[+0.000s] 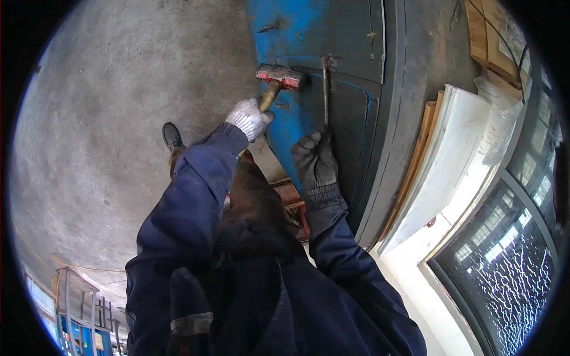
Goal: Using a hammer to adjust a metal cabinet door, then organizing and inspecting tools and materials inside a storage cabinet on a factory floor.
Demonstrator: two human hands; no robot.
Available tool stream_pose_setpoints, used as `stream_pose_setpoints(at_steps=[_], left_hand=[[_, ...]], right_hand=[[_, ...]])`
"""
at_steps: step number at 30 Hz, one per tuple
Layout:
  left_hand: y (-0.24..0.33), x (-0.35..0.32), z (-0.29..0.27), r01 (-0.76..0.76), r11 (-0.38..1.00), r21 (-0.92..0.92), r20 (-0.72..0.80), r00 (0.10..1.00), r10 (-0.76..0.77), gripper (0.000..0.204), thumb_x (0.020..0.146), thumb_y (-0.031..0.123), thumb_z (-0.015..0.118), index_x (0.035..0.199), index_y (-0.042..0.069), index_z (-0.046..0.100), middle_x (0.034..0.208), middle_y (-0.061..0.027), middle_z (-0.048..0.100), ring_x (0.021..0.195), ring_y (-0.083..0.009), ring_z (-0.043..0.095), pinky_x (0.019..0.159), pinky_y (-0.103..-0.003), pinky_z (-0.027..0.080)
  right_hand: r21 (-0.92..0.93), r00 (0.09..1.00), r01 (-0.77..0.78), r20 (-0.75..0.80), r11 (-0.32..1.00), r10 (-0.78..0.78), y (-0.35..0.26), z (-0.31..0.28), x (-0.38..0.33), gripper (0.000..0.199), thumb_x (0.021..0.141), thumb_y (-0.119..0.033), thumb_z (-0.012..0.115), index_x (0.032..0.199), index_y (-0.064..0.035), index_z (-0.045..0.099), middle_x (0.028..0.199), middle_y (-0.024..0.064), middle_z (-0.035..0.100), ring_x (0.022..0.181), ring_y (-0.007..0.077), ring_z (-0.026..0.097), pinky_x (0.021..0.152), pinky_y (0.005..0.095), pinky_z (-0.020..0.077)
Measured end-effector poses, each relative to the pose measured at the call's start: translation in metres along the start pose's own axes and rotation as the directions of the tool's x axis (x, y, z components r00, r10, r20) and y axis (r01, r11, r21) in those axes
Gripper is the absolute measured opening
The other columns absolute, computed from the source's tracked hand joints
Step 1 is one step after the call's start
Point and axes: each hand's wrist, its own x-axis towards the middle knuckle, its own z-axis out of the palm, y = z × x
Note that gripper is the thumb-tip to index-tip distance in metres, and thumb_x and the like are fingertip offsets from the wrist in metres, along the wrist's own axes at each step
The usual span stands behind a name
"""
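Note:
My left hand (250, 118), in a whitish knit glove, is closed around the wooden handle of a sledgehammer (281, 77). Its worn head, grey with red paint, is over a scuffed blue and dark metal surface (350, 113). To the right, my right hand (314, 155) in a dark grey glove grips the lower end of a long, thin metal bar (326, 92). The bar points away from me along the dark part of the surface. At its far end is a short sideways piece; whether this touches the metal cannot be made out.
A red toolbox (291, 199) lies partly hidden between my arms. White boards (445, 154) and wooden strips lean at the right, near a cracked glass window (510, 267). Concrete floor (113, 136) spreads to the left, with a metal frame stand (77, 296) at the lower left.

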Motion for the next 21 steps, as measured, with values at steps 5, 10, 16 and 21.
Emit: stream_pose_setpoints(at_steps=[5, 10, 16, 21], left_hand=[[0.006, 0.005, -0.009, 0.303, 0.925, -0.227, 0.232, 0.940, -0.251, 0.022, 0.079, 0.016, 0.059, 0.097, 0.004, 0.061, 0.091, -0.0223, 0.054, 0.078, -0.0394, 0.060, 0.069, -0.043, 0.051], [-0.004, 0.007, -0.004, 0.300, 0.924, -0.238, 0.237, 0.940, -0.244, 0.022, 0.078, 0.020, 0.061, 0.094, 0.005, 0.061, 0.087, -0.0219, 0.055, 0.076, -0.0372, 0.060, 0.068, -0.043, 0.050], [-0.005, 0.007, -0.006, 0.206, 0.957, -0.204, 0.102, 0.977, -0.189, 0.039, 0.078, 0.030, 0.061, 0.092, -0.006, 0.056, 0.069, -0.0235, 0.060, 0.062, -0.0306, 0.064, 0.058, -0.040, 0.051], [0.020, 0.005, -0.034, 0.492, 0.794, -0.357, 0.343, 0.860, -0.378, 0.040, 0.078, 0.028, 0.061, 0.098, -0.005, 0.053, 0.068, -0.0204, 0.059, 0.059, -0.0292, 0.062, 0.054, -0.039, 0.048]], right_hand=[[-0.167, 0.998, 0.010, -0.063, 0.986, -0.021, 0.003, 0.010, 0.000, 0.024, 0.092, -0.026, 0.055, 0.109, -0.0086, 0.055, 0.094, 0.0073, 0.059, 0.082, 0.0198, 0.052, 0.075, 0.0353, 0.0451], [-0.467, 0.982, 0.072, -0.121, 0.881, -0.144, 0.010, 0.016, 0.012, 0.029, 0.091, -0.029, 0.056, 0.112, -0.0079, 0.053, 0.094, 0.0087, 0.060, 0.086, 0.0224, 0.056, 0.079, 0.0374, 0.0481], [-0.421, 0.972, 0.108, -0.147, 0.901, -0.185, 0.014, 0.022, 0.015, 0.029, 0.092, -0.029, 0.056, 0.112, -0.0078, 0.051, 0.089, 0.0063, 0.057, 0.083, 0.0217, 0.056, 0.078, 0.0376, 0.0478], [-0.289, 0.986, 0.077, -0.122, 0.954, -0.116, 0.010, 0.017, 0.016, 0.028, 0.092, -0.029, 0.056, 0.110, -0.0072, 0.053, 0.089, 0.0062, 0.058, 0.082, 0.0208, 0.055, 0.075, 0.0375, 0.0464]])
